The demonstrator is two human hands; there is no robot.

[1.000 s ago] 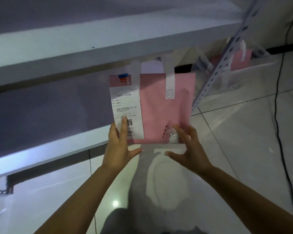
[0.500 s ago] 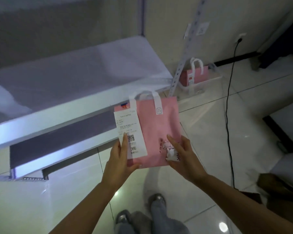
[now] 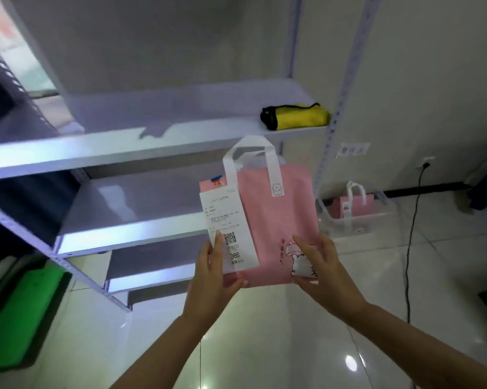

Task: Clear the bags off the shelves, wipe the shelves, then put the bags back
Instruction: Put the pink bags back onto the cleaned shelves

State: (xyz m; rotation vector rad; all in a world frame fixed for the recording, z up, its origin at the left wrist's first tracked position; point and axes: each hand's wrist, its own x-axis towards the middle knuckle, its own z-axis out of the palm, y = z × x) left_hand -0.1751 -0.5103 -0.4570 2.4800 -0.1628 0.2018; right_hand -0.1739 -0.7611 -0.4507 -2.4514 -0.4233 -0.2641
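Observation:
A pink bag (image 3: 273, 217) with white handles and a white receipt on its front hangs upright in front of the white metal shelves (image 3: 141, 147). My left hand (image 3: 213, 279) pinches its lower left corner, thumb under the bottom edge and fingers over the receipt. My right hand (image 3: 321, 265) holds the lower right corner, fingers spread on the cartoon print. A yellow and black cloth (image 3: 295, 116) lies at the right end of the upper shelf. Another pink bag (image 3: 354, 204) stands in a clear plastic bin (image 3: 357, 223) on the floor to the right.
The shelf boards in view hold no bags. A green flat thing (image 3: 15, 313) lies on the floor at lower left. A black cable (image 3: 410, 248) runs down from a wall socket at right. The floor is glossy white tile.
The view has risen from the low shelves to take in the upper shelf and the cloth. Both hands have carried the bag upward, keeping the same hold on its bottom corners.

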